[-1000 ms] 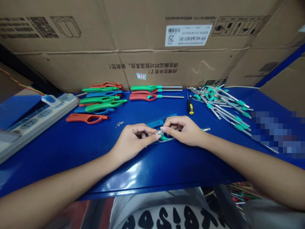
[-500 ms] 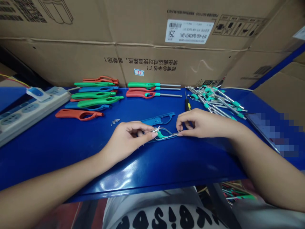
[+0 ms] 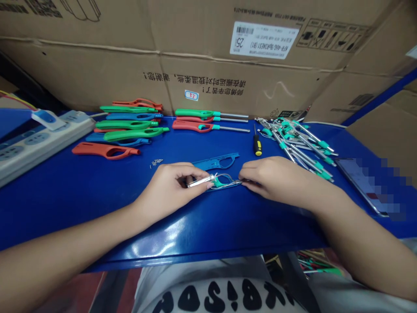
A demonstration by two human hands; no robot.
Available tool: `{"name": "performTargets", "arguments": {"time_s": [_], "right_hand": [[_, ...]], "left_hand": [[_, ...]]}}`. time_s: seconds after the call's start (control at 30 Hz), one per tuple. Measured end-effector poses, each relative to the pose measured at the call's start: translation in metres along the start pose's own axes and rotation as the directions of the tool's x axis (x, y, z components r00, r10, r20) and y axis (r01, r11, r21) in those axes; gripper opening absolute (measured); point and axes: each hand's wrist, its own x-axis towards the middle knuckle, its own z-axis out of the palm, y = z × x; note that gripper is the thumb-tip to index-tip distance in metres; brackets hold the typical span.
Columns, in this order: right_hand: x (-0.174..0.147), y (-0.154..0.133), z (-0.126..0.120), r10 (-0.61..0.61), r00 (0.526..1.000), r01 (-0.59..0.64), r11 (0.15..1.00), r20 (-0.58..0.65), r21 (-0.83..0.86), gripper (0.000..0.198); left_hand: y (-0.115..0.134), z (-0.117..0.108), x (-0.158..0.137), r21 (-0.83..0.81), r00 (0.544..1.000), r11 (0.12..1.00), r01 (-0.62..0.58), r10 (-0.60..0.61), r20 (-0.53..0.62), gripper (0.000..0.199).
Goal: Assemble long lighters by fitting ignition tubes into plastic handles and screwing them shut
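Note:
My left hand (image 3: 171,187) is closed around the rear of a half-built lighter, its thumb on a silvery cylinder (image 3: 199,180). A blue half shell lies under the parts, largely covered; a green trigger (image 3: 216,182) and thin wires (image 3: 232,184) show in it. At the front end of this lighter my right hand (image 3: 276,179) pinches a small metallic piece where the wires run; the fingers hide most of it. Just behind, a second blue half shell (image 3: 211,163) lies on the blue table (image 3: 156,234), inner side up.
Orange, green and blue shells (image 3: 106,150) are stacked at left, near a power strip (image 3: 35,141). Several small screws (image 3: 156,163) lie in front. Lighters with metal tubes (image 3: 195,126), a screwdriver (image 3: 257,145), a tube-and-trigger pile (image 3: 302,145), a phone (image 3: 358,184) and a cardboard wall (image 3: 107,74) surround the work.
My right hand has turned and lowered slightly, its fingers now closer together at the lighter's front end, uncovering the screwdriver handle. More of the silvery cylinder shows beside my left thumb.

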Motion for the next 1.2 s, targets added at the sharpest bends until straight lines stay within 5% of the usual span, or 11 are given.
{"name": "performTargets", "arguments": {"time_s": [0.3,0.8,1.0,1.2], "right_hand": [[0.000,-0.025,0.002,0.013,0.995,0.018,0.955,0.103,-0.296,0.027],[0.007,-0.039,0.005,0.058,0.987,-0.006,0.945,0.151,-0.327,0.027],[0.005,-0.032,0.003,0.045,0.982,0.009,0.960,0.185,-0.280,0.024],[0.005,-0.030,0.002,0.053,0.983,-0.012,0.974,0.177,-0.228,0.026]], "left_hand": [[0.002,0.000,0.000,0.015,1.000,1.000,-0.001,0.001,-0.003,0.013],[0.001,-0.002,0.001,0.070,1.000,0.998,-0.004,0.004,0.003,0.017],[0.009,-0.017,-0.002,0.333,0.984,0.927,-0.171,0.141,0.111,0.011],[0.013,-0.025,-0.002,0.491,0.978,0.856,-0.164,0.077,0.194,0.009]]}}
